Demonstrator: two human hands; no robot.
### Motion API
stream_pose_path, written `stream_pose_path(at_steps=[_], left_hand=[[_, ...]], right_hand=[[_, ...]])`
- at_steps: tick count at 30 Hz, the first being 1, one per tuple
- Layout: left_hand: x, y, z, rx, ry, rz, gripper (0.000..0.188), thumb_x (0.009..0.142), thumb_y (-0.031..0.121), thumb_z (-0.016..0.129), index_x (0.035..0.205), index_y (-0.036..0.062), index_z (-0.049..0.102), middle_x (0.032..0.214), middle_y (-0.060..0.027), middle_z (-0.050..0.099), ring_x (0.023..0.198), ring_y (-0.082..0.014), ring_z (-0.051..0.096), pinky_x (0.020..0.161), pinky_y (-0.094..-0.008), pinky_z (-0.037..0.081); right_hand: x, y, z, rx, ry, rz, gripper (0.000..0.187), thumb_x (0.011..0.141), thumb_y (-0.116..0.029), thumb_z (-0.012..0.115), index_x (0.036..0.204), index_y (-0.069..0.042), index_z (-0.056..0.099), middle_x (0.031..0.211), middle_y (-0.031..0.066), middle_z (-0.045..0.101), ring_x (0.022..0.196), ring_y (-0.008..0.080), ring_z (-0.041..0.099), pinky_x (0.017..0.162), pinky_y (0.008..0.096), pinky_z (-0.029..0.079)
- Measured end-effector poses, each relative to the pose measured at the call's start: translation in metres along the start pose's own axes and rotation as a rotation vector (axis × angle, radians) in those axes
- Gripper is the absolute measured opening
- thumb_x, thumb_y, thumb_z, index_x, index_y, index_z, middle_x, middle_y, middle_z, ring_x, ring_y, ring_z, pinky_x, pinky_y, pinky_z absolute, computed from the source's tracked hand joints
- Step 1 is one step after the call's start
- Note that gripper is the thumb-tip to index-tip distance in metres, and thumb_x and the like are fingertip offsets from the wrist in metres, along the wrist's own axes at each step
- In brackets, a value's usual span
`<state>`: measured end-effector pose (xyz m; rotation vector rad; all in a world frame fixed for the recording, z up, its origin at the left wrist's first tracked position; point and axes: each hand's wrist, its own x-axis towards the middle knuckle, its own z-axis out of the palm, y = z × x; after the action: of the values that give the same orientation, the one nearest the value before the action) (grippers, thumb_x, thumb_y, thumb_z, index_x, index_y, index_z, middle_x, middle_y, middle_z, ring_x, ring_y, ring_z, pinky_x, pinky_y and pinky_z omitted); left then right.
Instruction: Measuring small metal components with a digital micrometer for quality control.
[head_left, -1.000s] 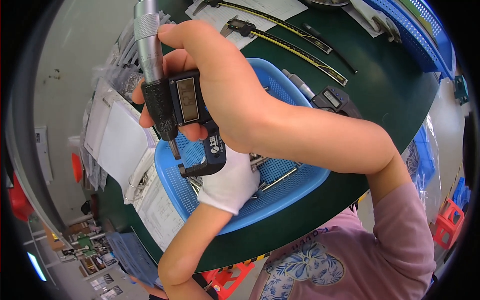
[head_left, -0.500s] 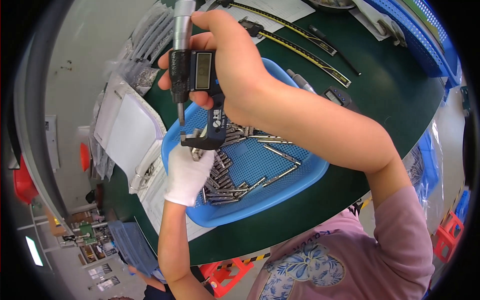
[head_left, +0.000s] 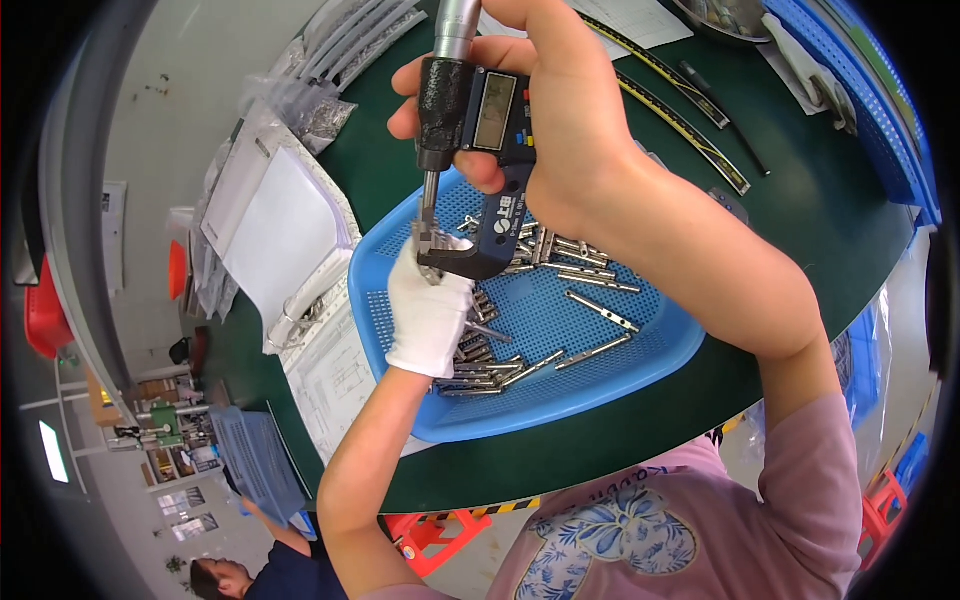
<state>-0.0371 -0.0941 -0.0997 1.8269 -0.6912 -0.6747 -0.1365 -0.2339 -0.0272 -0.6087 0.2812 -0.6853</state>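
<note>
My bare right hand (head_left: pixel 585 120) is wrapped round a digital micrometer (head_left: pixel 498 220), its thimble pointing up and its small display facing me. My left hand (head_left: pixel 430 320), in a white glove, is closed on a small metal pin (head_left: pixel 424 240) at the micrometer's jaws. The pin seems to sit between spindle and anvil; fingers and frame partly hide it. Below both hands stands a blue perforated basket (head_left: pixel 560 407). Several slotted or drilled metal pins (head_left: pixel 602 311) lie in it, some piled beside my left hand, others loose.
An open ring binder (head_left: pixel 265 235) and a drawing sheet (head_left: pixel 325 385) lie left of the basket. Calipers (head_left: pixel 700 152) lie beyond my right forearm. A blue crate (head_left: pixel 850 85) and a metal bowl (head_left: pixel 730 18) stand far right. Another person (head_left: pixel 285 570) is at lower left.
The view has shifted, so the table things sit differently in the picture. My left hand has risen toward the micrometer, bringing the pin from below the anvil up to the jaws.
</note>
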Motion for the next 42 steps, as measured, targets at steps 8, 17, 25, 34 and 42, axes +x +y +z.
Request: stream_pose_path(at_steps=[8, 17, 25, 34, 42], left_hand=[[0.017, 0.015, 0.016, 1.070, -0.336, 0.709, 0.024, 0.071, 0.028, 0.062, 0.088, 0.0116, 0.056, 0.073, -0.0058, 0.058, 0.064, -0.0246, 0.057, 0.053, -0.0341, 0.045], [0.046, 0.030, 0.010, 1.053, -0.523, 0.804, 0.046, 0.064, 0.045, 0.065, 0.086, 0.0078, 0.051, 0.083, -0.0107, 0.056, 0.075, -0.0270, 0.056, 0.063, -0.0356, 0.046], [-0.014, 0.035, -0.078, 1.489, -0.518, 0.731, 0.042, 0.058, 0.010, 0.060, 0.099, 0.0105, 0.049, 0.080, -0.0067, 0.050, 0.072, -0.0242, 0.053, 0.060, -0.0363, 0.042], [0.019, 0.024, -0.041, 1.161, -0.693, 0.534, 0.026, 0.063, 0.015, 0.058, 0.087, 0.0079, 0.053, 0.083, -0.0096, 0.049, 0.074, -0.0275, 0.054, 0.063, -0.0348, 0.045], [0.036, 0.025, -0.033, 1.117, -0.427, 0.632, 0.018, 0.073, 0.023, 0.058, 0.072, 0.0057, 0.056, 0.079, -0.0105, 0.052, 0.075, -0.0274, 0.056, 0.065, -0.0363, 0.046]], right_hand=[[0.004, -0.015, -0.006, 0.025, 0.055, 0.039, 0.048, 0.080, -0.044, 0.032, 0.080, -0.001, 0.053, 0.071, 0.0140, 0.059, 0.046, 0.0147, 0.048, 0.035, 0.0222, 0.035], [-0.003, -0.005, 0.003, -0.154, 0.066, -0.045, 0.055, 0.080, -0.043, 0.029, 0.086, 0.005, 0.055, 0.073, 0.0173, 0.059, 0.041, 0.0141, 0.045, 0.037, 0.0215, 0.035], [-0.003, -0.002, -0.007, -0.261, -0.080, -0.142, 0.050, 0.085, -0.034, 0.029, 0.100, 0.008, 0.050, 0.081, 0.0182, 0.059, 0.043, 0.0132, 0.042, 0.039, 0.0209, 0.034], [-0.006, -0.003, -0.001, -0.323, 0.007, -0.195, 0.050, 0.085, -0.032, 0.026, 0.098, 0.009, 0.051, 0.081, 0.0185, 0.058, 0.042, 0.0148, 0.041, 0.039, 0.0221, 0.033], [-0.006, 0.000, 0.004, -0.335, 0.032, -0.199, 0.050, 0.085, -0.032, 0.026, 0.098, 0.010, 0.050, 0.081, 0.0201, 0.058, 0.041, 0.0159, 0.041, 0.039, 0.0224, 0.033]])
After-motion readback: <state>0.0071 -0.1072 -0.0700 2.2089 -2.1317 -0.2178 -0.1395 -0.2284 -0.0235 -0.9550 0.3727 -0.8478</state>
